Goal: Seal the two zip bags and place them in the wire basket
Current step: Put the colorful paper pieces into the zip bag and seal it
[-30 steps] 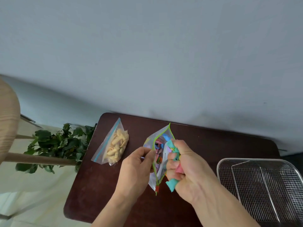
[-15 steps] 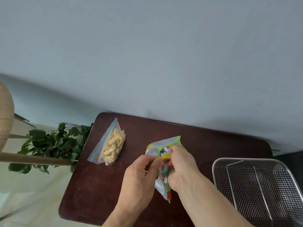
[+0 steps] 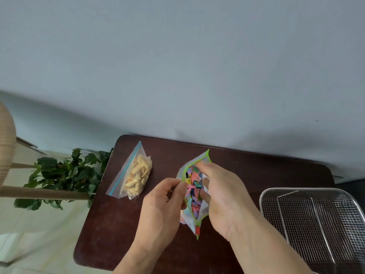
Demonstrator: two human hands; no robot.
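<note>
A clear zip bag with a green zip strip (image 3: 194, 196), full of colourful paper pieces, is held above the dark wooden table (image 3: 118, 224). Its mouth gapes open. My left hand (image 3: 162, 206) pinches the left lip of the bag. My right hand (image 3: 223, 196) grips the right lip, fingers curled over the edge. A second clear bag with a blue zip strip (image 3: 132, 173), holding pale yellow snack pieces, lies flat at the table's far left. The wire basket (image 3: 316, 224) stands at the right end of the table with nothing in it.
A leafy green plant (image 3: 63, 175) sits beyond the table's left edge. A wooden stool or chair frame (image 3: 6, 143) stands at far left. A grey wall (image 3: 177, 66) rises right behind the table.
The green-zip bag's mouth, pinched nearly together half a second ago, is spread wide again. My right hand no longer holds loose teal and pink pieces; both hands shifted slightly.
</note>
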